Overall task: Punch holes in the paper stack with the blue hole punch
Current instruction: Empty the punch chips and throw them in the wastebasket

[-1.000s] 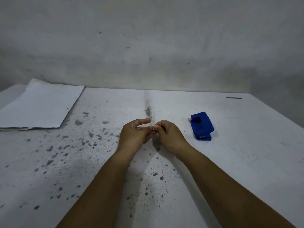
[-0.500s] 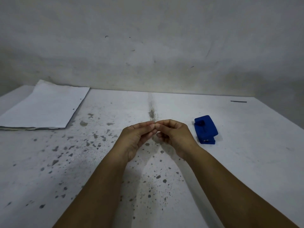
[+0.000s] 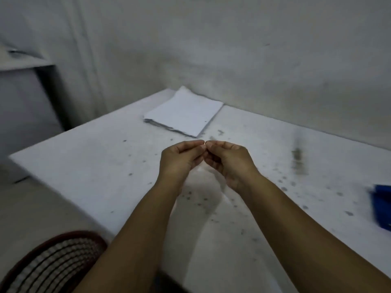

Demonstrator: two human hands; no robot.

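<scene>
The white paper stack (image 3: 184, 112) lies flat at the far side of the table, beyond my hands. The blue hole punch (image 3: 382, 208) shows only partly, cut off by the right edge of the view. My left hand (image 3: 179, 159) and my right hand (image 3: 230, 161) hover above the table's middle, fingers curled, their fingertips touching each other. Whether something tiny is pinched between them is too small to tell. Neither hand touches the paper or the punch.
The white table (image 3: 95, 166) is speckled with dark spots and a grey smear (image 3: 298, 159) at the right. A woven chair seat with a dark red rim (image 3: 53, 263) stands at the lower left. A grey wall runs right behind the table.
The view has swung left: the paper stack now sits near the centre and the hole punch has slid to the right edge. My hands stay together, fingertips touching.
</scene>
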